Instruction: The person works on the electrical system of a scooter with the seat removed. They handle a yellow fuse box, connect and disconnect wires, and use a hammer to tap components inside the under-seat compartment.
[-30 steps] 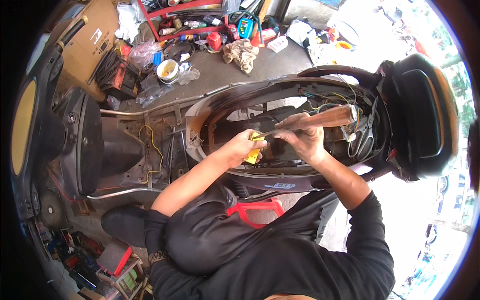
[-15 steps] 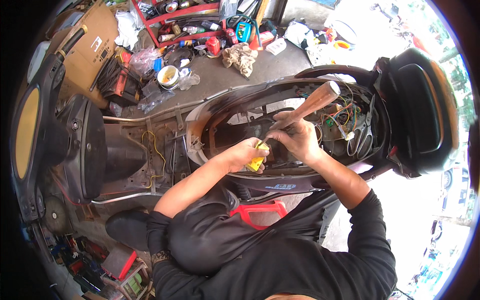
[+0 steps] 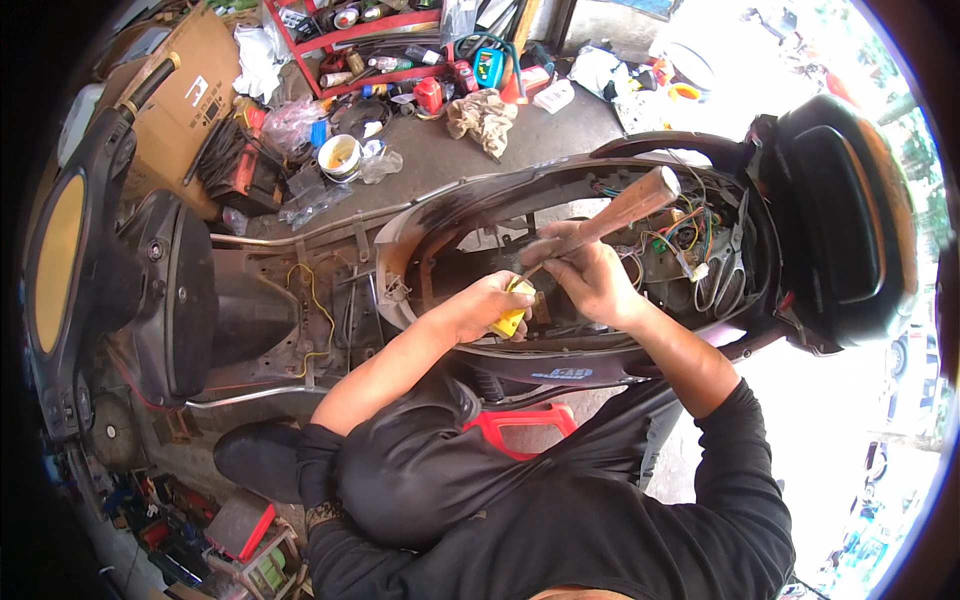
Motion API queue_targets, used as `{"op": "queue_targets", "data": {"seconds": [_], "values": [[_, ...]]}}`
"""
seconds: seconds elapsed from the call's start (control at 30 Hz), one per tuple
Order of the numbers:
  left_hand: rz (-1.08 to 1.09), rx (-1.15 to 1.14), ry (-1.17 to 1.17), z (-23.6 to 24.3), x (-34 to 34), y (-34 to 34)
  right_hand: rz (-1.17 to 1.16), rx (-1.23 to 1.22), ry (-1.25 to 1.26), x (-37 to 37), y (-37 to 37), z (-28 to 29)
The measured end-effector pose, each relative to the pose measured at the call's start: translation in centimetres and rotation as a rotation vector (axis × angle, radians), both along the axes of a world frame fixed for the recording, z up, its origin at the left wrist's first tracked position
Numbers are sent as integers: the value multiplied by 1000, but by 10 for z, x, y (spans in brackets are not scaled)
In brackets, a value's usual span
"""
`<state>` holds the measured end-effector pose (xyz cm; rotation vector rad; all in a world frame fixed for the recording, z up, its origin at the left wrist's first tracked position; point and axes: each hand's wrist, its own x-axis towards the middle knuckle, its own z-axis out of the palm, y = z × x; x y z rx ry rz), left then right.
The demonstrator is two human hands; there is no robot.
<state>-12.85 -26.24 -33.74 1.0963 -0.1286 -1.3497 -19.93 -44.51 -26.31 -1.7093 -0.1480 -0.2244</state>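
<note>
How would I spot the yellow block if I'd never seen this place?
Find the scooter stretching across the picture, then the oval opening in its body. Above that opening, the block is in the left hand, by the tip of a tool. It is small and bright yellow, whereas the tool is wooden-handled and the scooter dark.
</note>
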Motion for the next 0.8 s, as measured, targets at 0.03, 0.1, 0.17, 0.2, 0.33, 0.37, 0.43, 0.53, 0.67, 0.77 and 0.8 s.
{"op": "queue_targets", "data": {"seconds": [0.03, 0.1, 0.17, 0.2, 0.33, 0.37, 0.43, 0.53, 0.67, 0.77, 0.8], "values": [[10, 3, 6, -1, 0, 0, 14, -157, -9, -2, -5, 1], [-4, -4, 9, 0, -1, 0, 13, -377, -16, -3, -10, 5], [-51, -22, 3, 2, -4, 1, -18, -498, -8, -2, -12, 11], [-38, -15, -5, 3, -4, 1, -29, -431, -5, -1, -11, 9], [-31, -5, -16, 6, 0, -1, 75, -23, 24, 1, -8, -2], [-34, -5, -12, 6, 0, 1, 125, -307, -57, 4, -14, 1], [-72, -23, -11, 0, 0, 4, 58, -280, 84, -2, -9, 3], [-68, 7, -23, 5, -4, 2, 19, -355, 135, -2, -13, 5], [-12, 28, -35, 9, -1, 0, 46, -26, 38, 5, -11, -11], [-32, 19, -30, 7, -1, 2, 68, -67, 4, 4, -12, -14], [-53, 17, -29, 8, -3, 1, 45, -128, 62, 3, -13, -12]]}}
